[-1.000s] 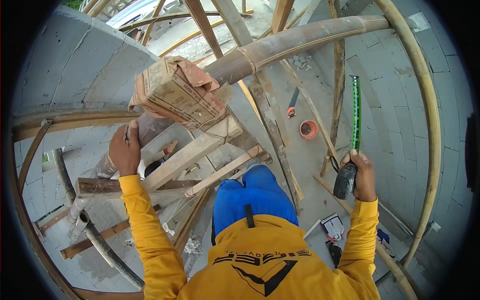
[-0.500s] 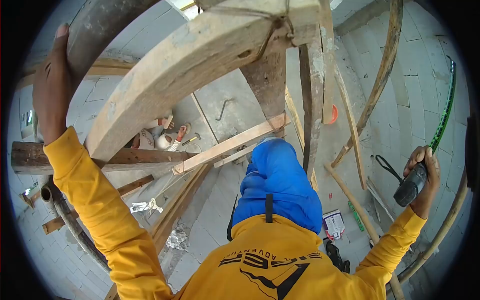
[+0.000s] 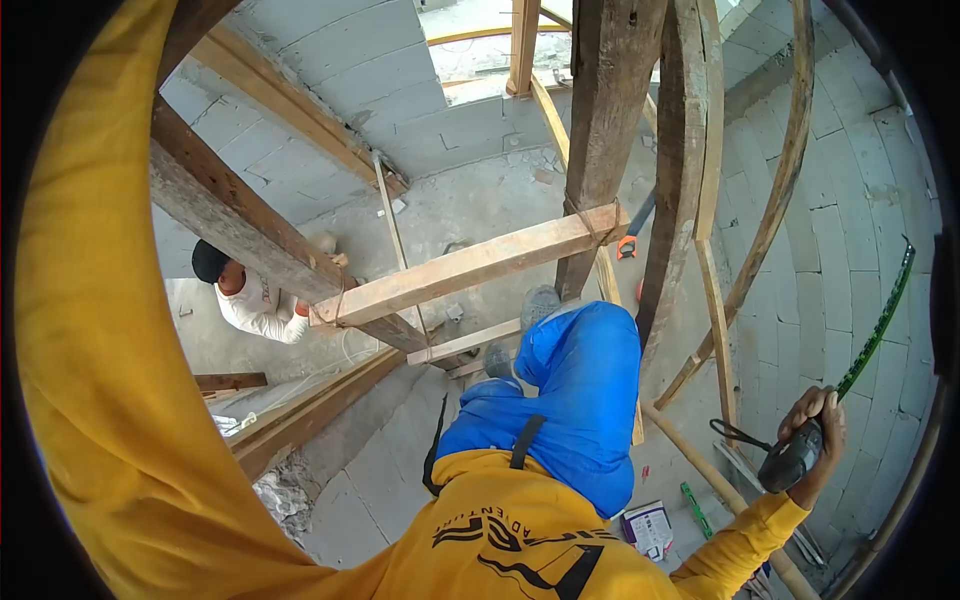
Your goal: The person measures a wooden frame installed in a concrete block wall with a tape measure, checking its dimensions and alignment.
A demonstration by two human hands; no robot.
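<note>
At the right, my right hand (image 3: pixel 822 425) is closed around a dark tape measure (image 3: pixel 790 455) with a wrist strap. Its green blade (image 3: pixel 880 330) sticks out upward, past the hand, in front of the block wall. My left hand is out of view; only the raised yellow sleeve (image 3: pixel 90 300) shows, filling the left side. Below me a wooden crosspiece (image 3: pixel 470 265) is tied with wire to two dark timber posts. One shoe (image 3: pixel 540 305) of mine is beside the right post (image 3: pixel 610 130), near the lower crosspiece (image 3: pixel 465 342).
A co-worker in a white shirt (image 3: pixel 260 310) is on the floor below, behind the left post (image 3: pixel 250 210). A saw with an orange handle (image 3: pixel 627 247) is near the right post. A bamboo pole (image 3: pixel 700 460) leans at the right, above a green level (image 3: pixel 697 510) and a bag (image 3: pixel 648 530).
My left arm has risen, and the hand has left the view. The curved wooden piece is no longer visible. My right hand with the tape measure sits lower and further left in view.
</note>
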